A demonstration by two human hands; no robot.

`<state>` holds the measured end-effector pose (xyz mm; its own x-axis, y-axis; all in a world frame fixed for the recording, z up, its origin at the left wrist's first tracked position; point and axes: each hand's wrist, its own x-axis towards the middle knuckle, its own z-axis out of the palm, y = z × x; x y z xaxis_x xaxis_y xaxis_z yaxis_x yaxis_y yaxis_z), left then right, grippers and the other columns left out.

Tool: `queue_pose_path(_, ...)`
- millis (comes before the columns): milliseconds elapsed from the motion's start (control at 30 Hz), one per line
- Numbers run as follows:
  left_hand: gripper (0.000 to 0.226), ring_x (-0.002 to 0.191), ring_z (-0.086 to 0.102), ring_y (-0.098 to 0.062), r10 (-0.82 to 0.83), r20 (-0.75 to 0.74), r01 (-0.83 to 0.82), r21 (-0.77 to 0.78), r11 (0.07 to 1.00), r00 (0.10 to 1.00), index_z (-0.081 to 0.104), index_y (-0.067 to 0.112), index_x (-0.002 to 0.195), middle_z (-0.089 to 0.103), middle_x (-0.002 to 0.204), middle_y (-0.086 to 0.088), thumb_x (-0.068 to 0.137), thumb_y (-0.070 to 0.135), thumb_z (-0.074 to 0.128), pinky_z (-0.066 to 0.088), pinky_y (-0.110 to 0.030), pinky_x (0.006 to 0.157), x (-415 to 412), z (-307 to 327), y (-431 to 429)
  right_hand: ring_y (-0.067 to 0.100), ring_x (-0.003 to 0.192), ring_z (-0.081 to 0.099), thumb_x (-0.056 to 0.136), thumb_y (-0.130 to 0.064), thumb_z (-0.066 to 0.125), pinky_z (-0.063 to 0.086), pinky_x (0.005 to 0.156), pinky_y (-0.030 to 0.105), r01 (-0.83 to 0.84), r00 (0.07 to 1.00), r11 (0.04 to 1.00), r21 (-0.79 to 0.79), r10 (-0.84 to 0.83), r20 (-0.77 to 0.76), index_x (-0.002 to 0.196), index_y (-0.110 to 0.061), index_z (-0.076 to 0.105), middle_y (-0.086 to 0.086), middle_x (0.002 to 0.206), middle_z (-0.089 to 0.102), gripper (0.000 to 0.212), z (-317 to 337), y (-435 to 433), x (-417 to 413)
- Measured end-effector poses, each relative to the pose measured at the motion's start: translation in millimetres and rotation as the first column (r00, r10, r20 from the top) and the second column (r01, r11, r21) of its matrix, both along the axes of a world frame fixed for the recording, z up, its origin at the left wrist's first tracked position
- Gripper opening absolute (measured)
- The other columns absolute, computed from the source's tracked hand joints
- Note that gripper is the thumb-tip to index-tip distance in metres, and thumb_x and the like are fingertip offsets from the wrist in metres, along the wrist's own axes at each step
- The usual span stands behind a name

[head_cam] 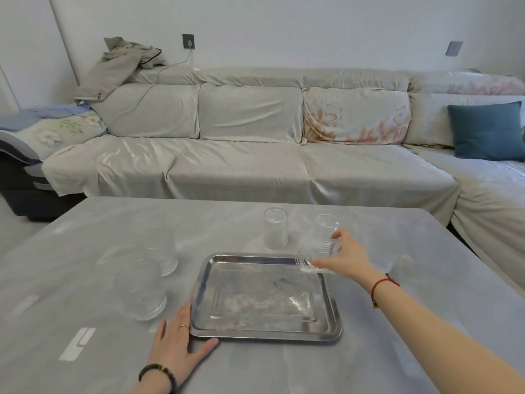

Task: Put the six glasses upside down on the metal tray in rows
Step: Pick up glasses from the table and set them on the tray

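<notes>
One ribbed glass [318, 251] is gripped and tipped over the metal tray's [199, 294] far right corner to go in mouth down, while the left hand [177, 341] lies flat, steadying the near left corner.

The metal tray [200, 291] was polished steel, shiny but smeared on its flat bottom. The glasses were clear glass; the one in the right hand [345, 258] had a ribbed wall [315, 253], and the tall one [275, 233] was smooth. The tabletop [284, 371] looked grey, matt, with faint gloss. The sofa cover [227, 163] was soft, wrinkled cloth.
</notes>
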<state>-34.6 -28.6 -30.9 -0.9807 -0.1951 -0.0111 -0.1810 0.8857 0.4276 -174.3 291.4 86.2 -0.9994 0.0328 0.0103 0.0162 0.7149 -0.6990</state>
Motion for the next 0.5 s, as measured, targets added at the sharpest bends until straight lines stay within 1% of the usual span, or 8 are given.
queue_pose_path(133, 0.106, 0.142, 0.009, -0.006, 0.011, 0.006, -0.011, -0.03, 0.999, 1.0, -0.009, 0.017, 0.143, 0.008, 0.156, 0.006, 0.069, 0.077, 0.039, -0.004, -0.033, 0.118, -1.7, -4.1, -1.9, 0.02, 0.099, 0.047, 0.054, -0.034, 0.085, 0.041, 0.08, 0.029, -0.032, 0.999, 0.999, -0.001, 0.032, 0.016, 0.115, -0.017, 0.038, 0.0, 0.103, 0.048, 0.079, -8.5, -12.0, -10.6)
queue_pose_path(267, 0.108, 0.141, 0.009, -0.005, 0.019, 0.015, -0.019, -0.037, 0.999, 1.0, -0.01, 0.018, 0.142, 0.008, 0.156, 0.006, 0.067, 0.08, 0.037, -0.005, -0.033, 0.117, -1.9, -6.8, -2.3, 0.025, 0.11, 0.045, 0.055, -0.033, 0.085, 0.043, 0.09, 0.034, -0.081, 0.997, 0.994, 0.066, 0.081, 0.007, 0.116, -0.014, 0.039, 0.001, 0.107, 0.047, 0.079, -15.9, -27.9, -16.8)
queue_pose_path(367, 0.108, 0.142, 0.007, -0.005, 0.012, 0.029, -0.011, -0.052, 0.999, 1.0, -0.014, 0.019, 0.142, 0.006, 0.156, 0.006, 0.067, 0.08, 0.034, -0.008, -0.033, 0.116, -1.8, -6.9, -1.3, 0.026, 0.113, 0.046, 0.056, -0.035, 0.083, 0.043, 0.091, 0.034, -0.115, 0.993, 0.981, 0.154, 0.118, -0.008, 0.117, -0.012, 0.043, 0.007, 0.115, 0.054, 0.077, -13.0, -35.7, -21.2)
queue_pose_path(500, 0.107, 0.142, 0.005, -0.006, 0.009, 0.036, -0.007, -0.07, 0.998, 0.999, -0.015, 0.019, 0.141, 0.005, 0.156, 0.005, 0.067, 0.081, 0.031, -0.007, -0.033, 0.116, -3.3, -5.8, 0.6, 0.026, 0.116, 0.042, 0.059, -0.039, 0.081, 0.041, 0.096, 0.037, -0.165, 0.986, 0.942, 0.292, 0.168, 0.016, 0.122, -0.014, 0.043, 0.009, 0.121, 0.055, 0.078, -9.5, -39.4, -23.8)
